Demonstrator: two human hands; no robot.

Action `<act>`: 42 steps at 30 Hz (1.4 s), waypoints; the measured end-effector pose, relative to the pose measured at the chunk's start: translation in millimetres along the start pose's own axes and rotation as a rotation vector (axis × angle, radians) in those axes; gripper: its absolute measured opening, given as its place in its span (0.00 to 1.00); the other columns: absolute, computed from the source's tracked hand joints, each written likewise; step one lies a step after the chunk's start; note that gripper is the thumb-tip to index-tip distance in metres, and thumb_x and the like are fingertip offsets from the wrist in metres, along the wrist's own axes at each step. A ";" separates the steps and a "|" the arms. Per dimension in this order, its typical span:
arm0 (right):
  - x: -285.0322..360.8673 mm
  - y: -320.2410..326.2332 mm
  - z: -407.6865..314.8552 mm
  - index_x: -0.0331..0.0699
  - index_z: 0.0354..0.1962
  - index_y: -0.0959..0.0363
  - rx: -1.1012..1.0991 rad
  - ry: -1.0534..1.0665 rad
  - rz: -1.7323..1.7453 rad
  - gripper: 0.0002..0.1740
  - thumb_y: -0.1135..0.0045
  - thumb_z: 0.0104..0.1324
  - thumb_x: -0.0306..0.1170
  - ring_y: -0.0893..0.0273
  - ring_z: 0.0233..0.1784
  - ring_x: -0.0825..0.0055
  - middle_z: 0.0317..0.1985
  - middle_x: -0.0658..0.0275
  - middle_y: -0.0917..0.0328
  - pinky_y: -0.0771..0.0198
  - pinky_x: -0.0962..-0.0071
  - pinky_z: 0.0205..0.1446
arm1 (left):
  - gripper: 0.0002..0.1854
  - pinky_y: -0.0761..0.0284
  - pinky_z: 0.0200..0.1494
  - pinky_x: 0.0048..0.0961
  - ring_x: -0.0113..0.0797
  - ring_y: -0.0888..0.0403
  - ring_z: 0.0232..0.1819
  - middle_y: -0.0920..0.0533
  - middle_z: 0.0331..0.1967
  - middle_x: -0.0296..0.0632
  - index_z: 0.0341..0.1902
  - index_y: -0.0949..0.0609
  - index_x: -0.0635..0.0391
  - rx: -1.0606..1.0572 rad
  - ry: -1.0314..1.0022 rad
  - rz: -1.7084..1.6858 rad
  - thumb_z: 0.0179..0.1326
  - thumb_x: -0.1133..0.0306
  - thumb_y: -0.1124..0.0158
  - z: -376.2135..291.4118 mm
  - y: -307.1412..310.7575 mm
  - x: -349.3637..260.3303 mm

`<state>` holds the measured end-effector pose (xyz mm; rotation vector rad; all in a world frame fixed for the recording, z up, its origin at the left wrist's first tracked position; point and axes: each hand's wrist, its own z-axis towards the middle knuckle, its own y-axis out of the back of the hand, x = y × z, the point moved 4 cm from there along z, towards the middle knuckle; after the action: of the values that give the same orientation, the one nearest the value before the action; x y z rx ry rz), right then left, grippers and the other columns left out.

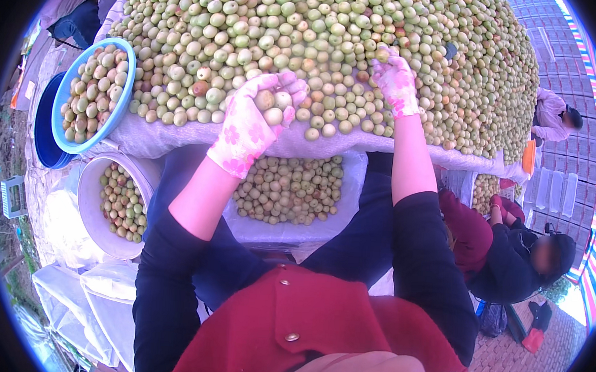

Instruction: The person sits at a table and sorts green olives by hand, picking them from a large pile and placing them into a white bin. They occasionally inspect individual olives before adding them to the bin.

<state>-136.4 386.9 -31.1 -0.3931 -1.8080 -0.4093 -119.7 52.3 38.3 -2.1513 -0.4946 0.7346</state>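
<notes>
My left hand (258, 118), in a white glove with pink flowers, is turned palm up with several round green fruits (273, 116) cupped in it. In a matching glove, my right hand (395, 82) holds one yellowish-green fruit (382, 55) at its fingertips, over a large heap of the same fruit (336, 41). The heap lies on a white woven cloth (179, 142). Below my hands, between my knees, a lined container (348, 188) holds more fruit.
At the left stand a light blue basin (132, 76) of fruit, a dark blue bucket (43, 122) and a white bucket (88, 190) with fruit. A person (516, 263) in a dark cap sits at the right; another person (557, 116) is farther off. An orange container (528, 156) stands by the heap's right edge.
</notes>
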 end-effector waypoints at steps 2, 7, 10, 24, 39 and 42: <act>1.0 11.9 9.5 0.36 0.52 0.26 -0.098 0.058 0.084 0.18 0.46 0.65 0.34 0.21 0.39 0.75 0.41 0.63 0.19 0.26 0.76 0.40 | 0.19 0.20 0.39 0.23 0.36 0.18 0.51 0.18 0.52 0.47 0.55 0.23 0.63 0.005 0.003 0.008 0.68 0.64 0.50 0.0 -3.5 1.5; 13.4 32.4 45.0 0.33 0.51 0.24 -0.304 0.253 0.044 0.17 0.44 0.66 0.31 0.20 0.39 0.77 0.42 0.62 0.19 0.25 0.79 0.39 | 0.19 0.22 0.43 0.25 0.36 0.18 0.49 0.18 0.51 0.45 0.56 0.24 0.61 0.070 0.067 -0.067 0.67 0.62 0.48 5.5 -15.8 7.3; 25.8 34.1 74.7 0.32 0.52 0.25 -0.293 0.308 -0.195 0.18 0.43 0.65 0.29 0.20 0.39 0.78 0.43 0.62 0.19 0.24 0.79 0.39 | 0.16 0.20 0.37 0.24 0.38 0.15 0.42 0.17 0.47 0.49 0.52 0.23 0.63 0.003 0.059 -0.070 0.67 0.66 0.46 8.3 -14.6 7.7; 42.2 32.2 65.1 0.33 0.57 0.28 0.088 0.263 -0.773 0.23 0.45 0.63 0.26 0.22 0.40 0.78 0.45 0.62 0.21 0.26 0.79 0.41 | 0.17 0.19 0.41 0.26 0.38 0.16 0.43 0.18 0.49 0.49 0.54 0.23 0.64 0.037 0.093 -0.095 0.66 0.66 0.46 11.3 -16.4 10.9; 25.0 -18.3 16.0 0.35 0.58 0.28 0.208 0.360 -0.895 0.24 0.47 0.62 0.25 0.24 0.43 0.79 0.48 0.64 0.21 0.28 0.80 0.44 | 0.17 0.24 0.45 0.24 0.34 0.17 0.46 0.16 0.45 0.43 0.52 0.22 0.60 0.027 0.098 -0.052 0.66 0.63 0.48 14.3 -18.4 15.9; 20.1 -33.1 5.2 0.35 0.58 0.28 0.277 0.377 -0.888 0.25 0.47 0.61 0.24 0.24 0.43 0.79 0.49 0.64 0.21 0.28 0.80 0.45 | 0.17 0.24 0.43 0.23 0.34 0.17 0.46 0.16 0.45 0.43 0.53 0.22 0.60 0.043 0.085 -0.069 0.66 0.63 0.48 15.2 -18.2 16.0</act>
<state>-161.4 361.3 -15.5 0.6752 -1.5502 -0.7642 -119.3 80.8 39.3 -2.1052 -0.5012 0.6073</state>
